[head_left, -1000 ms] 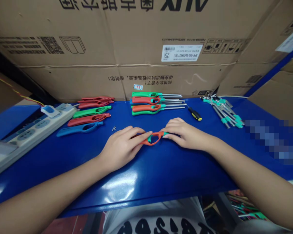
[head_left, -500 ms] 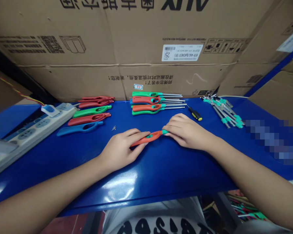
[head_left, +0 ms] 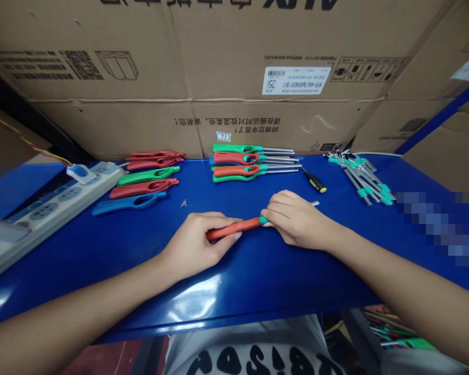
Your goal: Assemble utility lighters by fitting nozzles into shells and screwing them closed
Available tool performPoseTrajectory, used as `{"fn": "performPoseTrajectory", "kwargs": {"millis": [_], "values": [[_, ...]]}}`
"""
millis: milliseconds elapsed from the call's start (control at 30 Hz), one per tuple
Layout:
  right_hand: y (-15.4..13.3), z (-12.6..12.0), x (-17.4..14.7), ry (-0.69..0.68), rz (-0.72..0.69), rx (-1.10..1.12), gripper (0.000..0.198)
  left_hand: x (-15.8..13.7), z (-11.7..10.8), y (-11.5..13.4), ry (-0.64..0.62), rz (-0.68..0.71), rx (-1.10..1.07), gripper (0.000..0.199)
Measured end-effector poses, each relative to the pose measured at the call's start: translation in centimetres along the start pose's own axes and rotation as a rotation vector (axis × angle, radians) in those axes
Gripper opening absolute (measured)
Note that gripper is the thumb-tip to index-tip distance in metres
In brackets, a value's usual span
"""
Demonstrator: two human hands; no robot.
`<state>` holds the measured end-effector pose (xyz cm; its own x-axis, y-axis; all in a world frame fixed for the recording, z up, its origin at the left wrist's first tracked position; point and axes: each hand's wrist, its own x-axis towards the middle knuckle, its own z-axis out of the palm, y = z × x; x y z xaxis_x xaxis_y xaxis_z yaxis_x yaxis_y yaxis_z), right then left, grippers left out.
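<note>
Between my two hands is an orange long-nosed lighter (head_left: 240, 226), turned so its narrow edge faces up. My left hand (head_left: 197, 239) is closed round the rear of its orange handle, thumb along the near side. My right hand (head_left: 297, 219) is wrapped round the green collar and the metal tube, whose tip (head_left: 315, 203) pokes out beyond the fingers. Most of the tube is hidden in that hand. Small screws (head_left: 183, 203) lie on the blue table beyond my left hand. A black and yellow screwdriver (head_left: 315, 180) rests beyond my right hand.
Red, green and blue handle shells (head_left: 144, 186) lie in a row at left, beside a white power strip (head_left: 47, 208). Several assembled lighters (head_left: 236, 171) are stacked at the back. Metal tubes with green collars (head_left: 361, 177) are piled right. A cardboard wall (head_left: 140, 125) stands behind.
The lighter has been rolled, so its handle opening no longer shows and its narrow edge is up. The tube's tip now shows past my right hand. Both hands keep their grip.
</note>
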<state>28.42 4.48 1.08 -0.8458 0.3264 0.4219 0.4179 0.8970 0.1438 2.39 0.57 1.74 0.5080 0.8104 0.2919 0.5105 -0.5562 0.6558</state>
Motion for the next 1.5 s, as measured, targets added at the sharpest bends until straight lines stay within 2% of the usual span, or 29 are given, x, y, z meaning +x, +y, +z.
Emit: {"fn": "performPoseTrajectory", "kwargs": {"millis": [267,533,700,833,900,1000,1100,1167,1233,1333,1400,1500], "values": [[-0.2,0.4,-0.1,0.009,0.040,0.079,0.026,-0.8,0.3,-0.5,0.052,0.160,0.229,0.032],[0.4,0.2,0.0,-0.049,0.112,0.114,0.027,-0.1,0.3,-1.5,0.042,0.128,0.304,0.036],[2.0,-0.4,-0.3,-0.116,0.286,0.187,0.017,0.5,-0.1,-2.0,-0.012,0.026,0.401,0.045],[4.0,-0.9,-1.2,-0.115,0.390,0.241,0.010,0.8,-0.5,-2.1,-0.052,-0.028,0.419,0.041],[4.7,-1.2,-1.5,-0.160,0.419,0.290,0.009,0.8,-0.6,-2.1,-0.056,-0.021,0.399,0.038],[4.8,-1.5,-1.7,-0.250,0.432,0.385,0.014,0.8,-0.6,-2.2,-0.051,-0.003,0.353,0.034],[4.5,-1.5,-1.6,-0.225,0.451,0.408,0.025,0.7,-0.5,-2.3,-0.046,0.020,0.361,0.031],[4.5,-1.3,-1.6,-0.147,0.565,0.290,0.027,0.7,-0.5,-2.3,-0.054,0.028,0.380,0.029],[4.8,-1.1,-1.7,-0.098,0.788,0.065,0.026,0.7,-0.4,-2.3,-0.058,0.029,0.383,0.028],[5.6,-1.0,-2.1,-0.176,1.120,-0.221,0.039,0.6,-0.5,-2.2,-0.054,0.025,0.371,0.031],[6.2,-1.2,-2.4,-0.291,1.238,-0.229,0.048,0.5,-0.5,-2.1,-0.053,0.025,0.368,0.032],[7.4,-1.5,-3.2,-0.389,1.307,-0.126,0.045,0.4,-0.4,-2.0,-0.053,0.036,0.385,0.032]]}}
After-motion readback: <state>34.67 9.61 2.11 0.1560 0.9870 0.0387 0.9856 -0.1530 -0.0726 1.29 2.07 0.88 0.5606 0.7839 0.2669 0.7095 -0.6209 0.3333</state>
